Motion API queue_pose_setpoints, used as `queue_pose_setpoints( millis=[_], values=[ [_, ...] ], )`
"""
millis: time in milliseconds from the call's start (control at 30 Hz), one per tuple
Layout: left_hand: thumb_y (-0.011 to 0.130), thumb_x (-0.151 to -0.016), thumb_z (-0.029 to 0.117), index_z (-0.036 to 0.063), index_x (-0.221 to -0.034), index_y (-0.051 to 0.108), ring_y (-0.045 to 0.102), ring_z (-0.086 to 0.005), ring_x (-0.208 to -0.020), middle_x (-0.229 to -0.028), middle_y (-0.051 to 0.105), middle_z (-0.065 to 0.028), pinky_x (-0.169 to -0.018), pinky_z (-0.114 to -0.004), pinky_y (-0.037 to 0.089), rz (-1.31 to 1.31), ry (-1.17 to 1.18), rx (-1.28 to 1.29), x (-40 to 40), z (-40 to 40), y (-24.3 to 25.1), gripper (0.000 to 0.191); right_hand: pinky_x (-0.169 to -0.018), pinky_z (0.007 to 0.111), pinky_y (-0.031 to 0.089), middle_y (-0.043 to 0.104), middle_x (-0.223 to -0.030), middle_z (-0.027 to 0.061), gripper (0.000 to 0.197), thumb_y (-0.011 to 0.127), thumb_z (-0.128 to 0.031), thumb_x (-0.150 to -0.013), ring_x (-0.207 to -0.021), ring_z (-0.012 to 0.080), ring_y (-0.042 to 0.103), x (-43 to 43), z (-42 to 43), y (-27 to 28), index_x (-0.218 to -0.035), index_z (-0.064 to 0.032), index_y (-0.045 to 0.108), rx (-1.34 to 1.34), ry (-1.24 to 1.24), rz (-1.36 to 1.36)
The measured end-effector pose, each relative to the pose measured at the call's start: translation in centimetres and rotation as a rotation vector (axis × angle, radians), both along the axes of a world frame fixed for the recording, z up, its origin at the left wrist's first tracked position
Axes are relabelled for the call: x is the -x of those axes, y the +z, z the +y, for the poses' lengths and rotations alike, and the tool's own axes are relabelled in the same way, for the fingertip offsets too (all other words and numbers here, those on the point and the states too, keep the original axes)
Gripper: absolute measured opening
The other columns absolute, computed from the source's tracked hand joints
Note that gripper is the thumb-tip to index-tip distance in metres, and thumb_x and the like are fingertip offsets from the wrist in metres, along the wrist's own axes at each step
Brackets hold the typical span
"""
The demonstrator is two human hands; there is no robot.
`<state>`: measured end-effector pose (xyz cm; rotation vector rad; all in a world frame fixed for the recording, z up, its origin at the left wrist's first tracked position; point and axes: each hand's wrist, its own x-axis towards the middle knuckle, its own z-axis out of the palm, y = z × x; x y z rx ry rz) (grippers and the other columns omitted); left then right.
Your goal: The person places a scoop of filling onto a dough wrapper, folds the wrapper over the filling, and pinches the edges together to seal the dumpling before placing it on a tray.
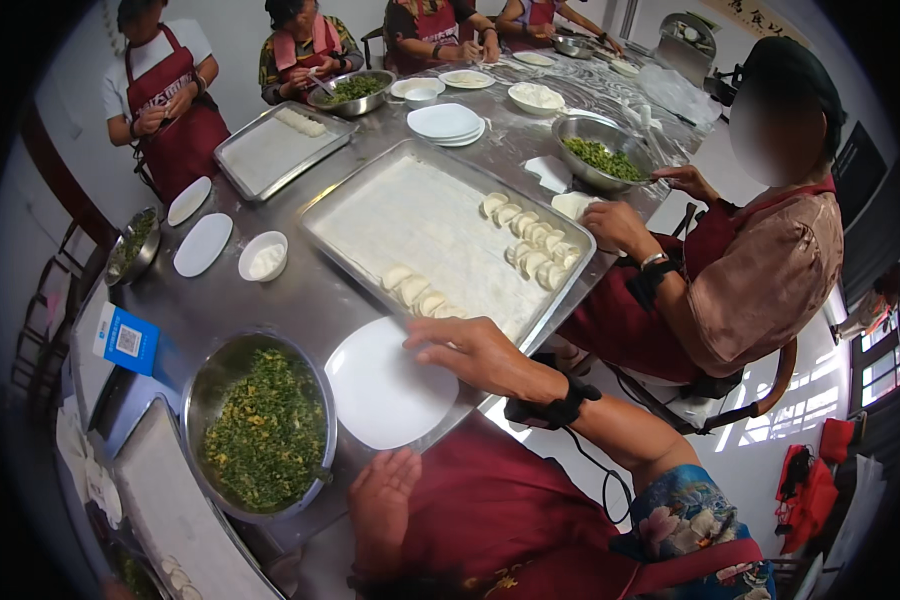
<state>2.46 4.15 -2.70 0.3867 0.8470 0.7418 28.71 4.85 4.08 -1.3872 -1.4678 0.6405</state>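
Observation:
My right hand (487,360) reaches over the white plate (390,390), its blurred fingers spread near the tray's close edge. Nothing clear shows in its grasp. A short row of folded dumplings (412,289) lies just beyond it in the large metal tray (420,202), partly hidden by the hand. My left hand (385,495) is held palm up and bare at the table edge, below the plate. To its left stands a steel bowl (195,427) of chopped green filling (266,435) with yellow bits.
A co-worker (757,277) sits at the right, hands by a wrapper (572,204) and a filling bowl (607,176). More dumplings (532,240) line the tray's far right. A small bowl of flour (264,256) and a blue code stand (127,339) are left. Several people work behind.

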Motion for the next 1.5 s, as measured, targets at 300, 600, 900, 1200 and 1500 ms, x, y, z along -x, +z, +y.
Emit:
queue_pose_setpoints(
  millis=[300, 600, 900, 1200, 1500],
  values=[
    [0.054, -0.096, 0.01, -0.0099, -0.116, 0.052, 0.068, -0.035, -0.089, -0.102, 0.065, -0.0247, -0.082, -0.043, 0.057, 0.244, -0.084, -0.135, 0.7, 0.9, 1.6, 0.028, -0.083, 0.031, 0.055, 0.072, -0.098, 0.0105, 0.02, 0.067, -0.015, -0.092, -0.092, 0.0202, 0.07, 1.3, -4.1, 14.0, -0.102, 0.0024, 0.069, -0.481, 0.168, 0.161],
    [0.049, -0.1, 0.02, -0.0071, -0.111, 0.051, 0.07, -0.0318, -0.089, -0.102, 0.064, -0.0216, -0.076, -0.038, 0.058, 0.238, -0.169, -0.201, 0.2, 1.1, 0.5, 0.029, -0.084, 0.035, 0.053, 0.073, -0.095, 0.0105, 0.02, 0.062, -0.02, -0.095, -0.091, 0.0228, 0.07, 0.5, -9.5, 22.3, -0.099, -0.0009, 0.068, -0.865, 0.145, -0.258],
    [0.05, -0.099, 0.018, -0.0069, -0.108, 0.052, 0.07, -0.0358, -0.088, -0.101, 0.065, -0.0221, -0.078, -0.042, 0.059, 0.192, -0.169, -0.167, 0.2, 1.0, 0.6, 0.026, -0.085, 0.038, 0.051, 0.073, -0.093, 0.0105, 0.023, 0.058, -0.025, -0.097, -0.09, 0.0255, 0.071, 0.2, -10.8, 20.6, -0.096, -0.0042, 0.066, -0.846, 0.11, -0.268],
    [0.049, -0.1, 0.02, -0.0028, -0.103, 0.056, 0.069, -0.0279, -0.086, -0.098, 0.067, -0.0166, -0.074, -0.037, 0.056, 0.186, -0.226, -0.333, -0.1, 1.2, -1.5, 0.024, -0.086, 0.042, 0.049, 0.073, -0.09, 0.0104, 0.026, 0.053, -0.03, -0.099, -0.089, 0.0281, 0.071, -0.6, -10.6, 19.9, -0.093, -0.0075, 0.065, -0.8, 0.095, -0.211],
    [0.05, -0.101, 0.021, -0.0042, -0.113, 0.055, 0.07, -0.0341, -0.089, -0.101, 0.067, -0.021, -0.079, -0.043, 0.059, 0.185, -0.15, -0.214, 1.0, 1.5, -0.2, 0.028, -0.083, 0.042, 0.05, 0.073, -0.085, 0.0104, 0.027, 0.053, -0.028, -0.099, -0.084, 0.0281, 0.071, 3.2, -8.2, 18.1, -0.089, -0.0074, 0.066, -0.644, 0.15, 0.053]
  ],
)
